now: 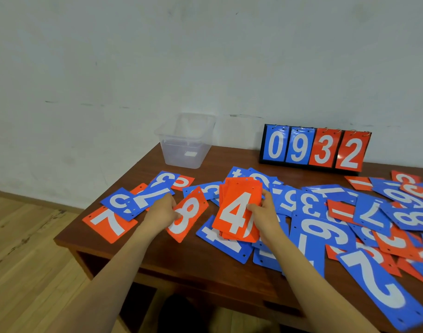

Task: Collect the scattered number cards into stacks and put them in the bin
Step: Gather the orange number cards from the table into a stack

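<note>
My right hand [264, 213] holds a stack of orange cards [238, 207] with a white 4 on top, lifted above the table's middle. My left hand [163, 212] pinches a single orange 8 card [191, 212] just left of the stack. Blue and orange number cards [364, 217] lie scattered over the wooden table [205, 272], most of them to the right. An orange 7 card [107, 223] and blue cards [143, 195] lie at the left. The clear plastic bin [185, 140] stands at the table's far left corner with no cards visible inside.
A black flip scoreboard [313, 147] reading 0932 stands at the back against the white wall. The table's left edge drops to a wooden floor [25, 248]. A long blue 2 card [378, 287] overhangs near the front right.
</note>
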A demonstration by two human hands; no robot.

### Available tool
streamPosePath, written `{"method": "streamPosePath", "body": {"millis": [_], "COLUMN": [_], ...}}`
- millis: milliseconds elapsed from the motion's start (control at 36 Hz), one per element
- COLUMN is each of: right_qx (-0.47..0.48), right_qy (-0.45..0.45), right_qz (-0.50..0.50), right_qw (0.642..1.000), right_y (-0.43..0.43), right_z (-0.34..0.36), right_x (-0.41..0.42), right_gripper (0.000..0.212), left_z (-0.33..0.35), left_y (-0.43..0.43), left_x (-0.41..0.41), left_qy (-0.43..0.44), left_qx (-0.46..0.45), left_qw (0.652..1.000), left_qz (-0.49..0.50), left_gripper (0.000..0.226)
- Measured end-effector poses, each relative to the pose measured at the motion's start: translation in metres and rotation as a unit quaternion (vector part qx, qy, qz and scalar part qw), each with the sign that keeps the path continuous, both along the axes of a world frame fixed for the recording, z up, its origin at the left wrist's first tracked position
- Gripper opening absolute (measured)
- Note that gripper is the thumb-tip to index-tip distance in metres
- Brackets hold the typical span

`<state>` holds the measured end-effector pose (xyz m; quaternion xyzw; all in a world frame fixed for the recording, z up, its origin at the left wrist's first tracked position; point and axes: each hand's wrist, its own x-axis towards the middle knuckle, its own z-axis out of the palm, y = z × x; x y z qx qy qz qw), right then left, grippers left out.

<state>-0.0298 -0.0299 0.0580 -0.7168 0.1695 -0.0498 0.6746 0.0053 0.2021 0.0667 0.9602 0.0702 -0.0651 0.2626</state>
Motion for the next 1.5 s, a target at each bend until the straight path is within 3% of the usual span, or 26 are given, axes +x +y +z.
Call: {"method": "streamPosePath", "body": {"millis": [111, 222, 361, 556, 722, 833, 889, 972, 1056, 1222, 1361, 1500], "right_qx": [-0.012, 0.002, 0.044, 0.081, 0.044, 0.051, 0.051, 0.046, 0.036, 0.050, 0.053, 0.051], "right_qy": [0.012, 0.013, -0.008, -0.017, -0.022, 0.006, 0.014, 0.028, 0.038, 0.047, 0.041, 0.038], "right_qz": [0.002, 0.005, 0.022, 0.014, 0.042, 0.036, 0.033, 0.027, 0.026, 0.019, 0.003, -0.001], "right_qw": [1.000, 1.000, 0.999, 0.997, 0.998, 0.998, 0.998, 0.998, 0.998, 0.997, 0.998, 0.998], "right_y": [-0.002, 0.002, 0.012, 0.030, 0.043, 0.046, 0.048, 0.051, 0.053, 0.047, 0.038, 0.030], "right_z": [-0.004, -0.006, -0.002, 0.004, 0.002, -0.002, -0.005, -0.008, -0.012, -0.021, -0.019, -0.018], "right_x": [0.001, 0.002, 0.006, 0.029, 0.053, 0.073, 0.082, 0.092, 0.098, 0.102, 0.098, 0.094], "right_gripper": [0.052, 0.050, 0.045, 0.042, 0.059, 0.059, 0.059, 0.059, 0.058, 0.058, 0.058, 0.057], "left_z": [0.015, 0.019, 0.007, -0.004, -0.008, -0.022, -0.029, -0.037, -0.042, -0.042, -0.043, -0.038], "left_y": [-0.001, -0.016, -0.051, -0.065, -0.044, -0.005, 0.015, 0.035, 0.039, 0.000, -0.026, -0.029], "left_x": [-0.006, -0.011, -0.012, 0.003, 0.038, 0.078, 0.096, 0.114, 0.119, 0.093, 0.084, 0.091], "left_qy": [-0.085, -0.071, -0.027, -0.020, -0.071, -0.114, -0.089, -0.036, 0.000, -0.009, 0.011, -0.060], "left_qx": [-0.184, -0.346, -0.350, -0.403, -0.338, -0.089, 0.013, 0.090, 0.081, -0.022, -0.037, -0.144], "left_qw": [0.979, 0.936, 0.936, 0.914, 0.937, 0.989, 0.996, 0.995, 0.997, 0.998, 0.996, 0.986], "left_qz": [0.008, 0.003, -0.019, 0.032, 0.060, 0.025, 0.009, -0.011, -0.019, -0.049, -0.083, -0.057], "left_gripper": [0.028, 0.028, 0.025, 0.025, 0.046, 0.050, 0.054, 0.056, 0.057, 0.059, 0.058, 0.050]}}
